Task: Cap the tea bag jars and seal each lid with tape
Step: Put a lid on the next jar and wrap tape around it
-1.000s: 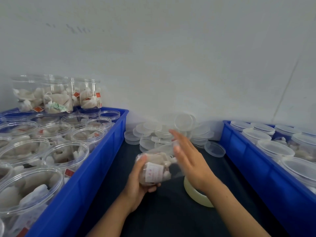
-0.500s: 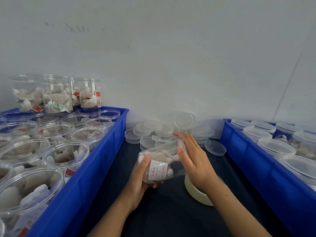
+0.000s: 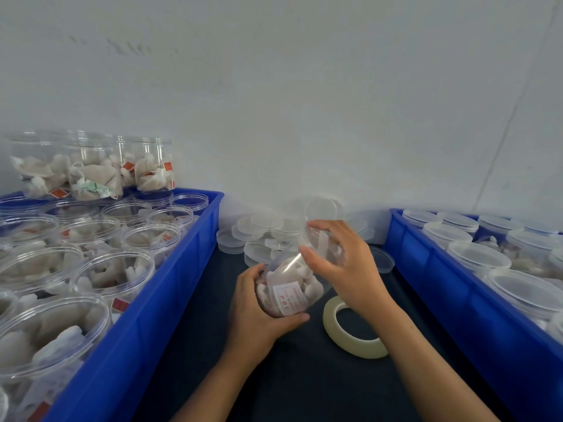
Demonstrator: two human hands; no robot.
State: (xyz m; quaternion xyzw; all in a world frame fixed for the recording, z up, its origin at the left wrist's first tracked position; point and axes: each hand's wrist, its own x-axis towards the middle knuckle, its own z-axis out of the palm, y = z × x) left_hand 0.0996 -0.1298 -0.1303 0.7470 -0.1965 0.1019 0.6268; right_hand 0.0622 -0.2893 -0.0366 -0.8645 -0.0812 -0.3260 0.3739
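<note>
1. The right hand (image 3: 347,269) has its fingers curled round the top end of a clear tea bag jar (image 3: 292,284). It looks like it is putting on or turning the lid; the lid itself is too clear to make out.
2. The left hand (image 3: 259,312) wraps round the bottom of the jar and holds it tipped on its side, so the top faces the other hand.
3. The jar is up off the dark table top (image 3: 274,376), between two blue crates.
4. A tape roll (image 3: 350,330) lies flat just under the right wrist, close by for sealing.
5. Loose clear lids (image 3: 262,226) are piled behind the jar.
6. The left crate (image 3: 170,300) holds open jars of tea bags; the right crate (image 3: 457,300) holds jars with lids on.
7. A plain pale wall (image 3: 304,102) stands behind it all.
</note>
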